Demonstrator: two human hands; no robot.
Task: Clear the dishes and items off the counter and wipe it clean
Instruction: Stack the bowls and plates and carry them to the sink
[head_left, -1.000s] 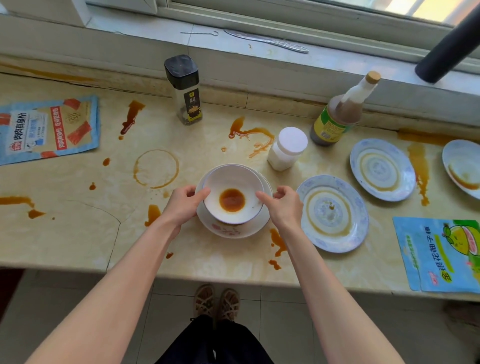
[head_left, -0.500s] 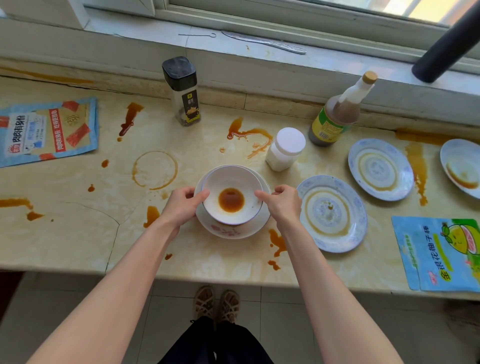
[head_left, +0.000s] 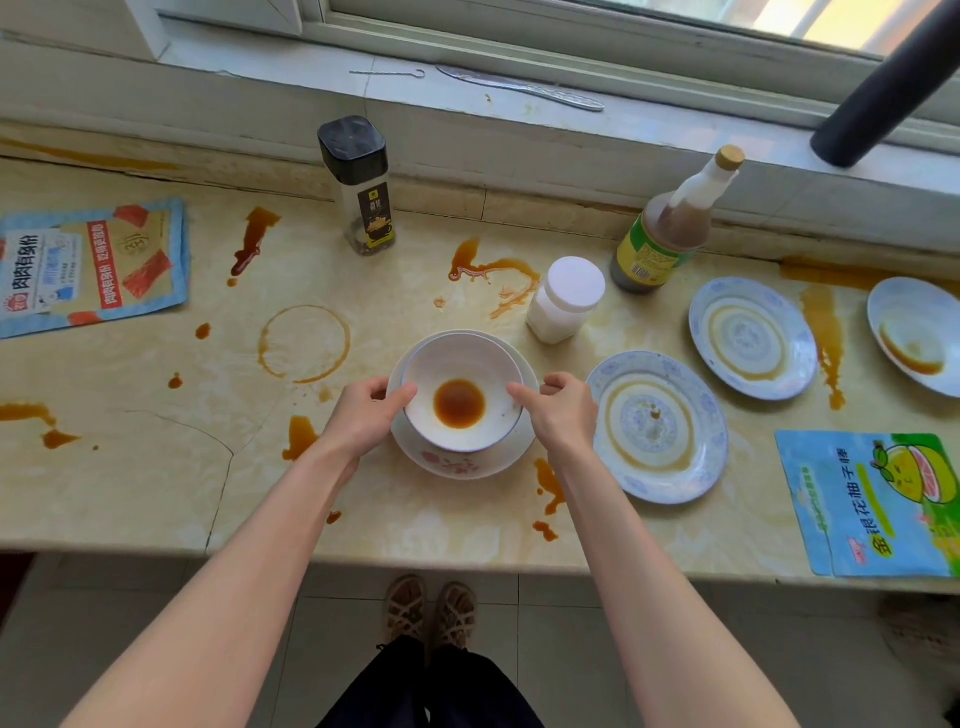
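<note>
**Stacked bowls held at both sides, centre of surface**

1. Task items. A white bowl sits nested in a wider flowered dish at the centre of the surface, towards the near edge. A round pool of brown sauce lies in the bottom of the white bowl.

2. Hands. The left hand grips the left side of the white bowl: the thumb lies over the rim and the fingers are curled on the outside. The right hand grips the right side the same way, thumb at the rim and fingers curled. Whether the fingers also touch the flowered dish cannot be told.

3. Other dishes. Three soiled plates lie to the right:
   - the nearest plate, just beside the right hand;
   - the middle plate, farther right;
   - the cut-off plate, at the right edge of the view.

4. Containers.
   - A white jar stands just beyond the bowls.
   - A sauce bottle stands farther right, at the far wall.
   - A black-lidded spice jar stands far left of centre.

5. Packets. One flat packet lies at the far left, and a second packet lies at the near right.

6. Surface condition. Brown spills and a ring stain mark the surface.
</note>
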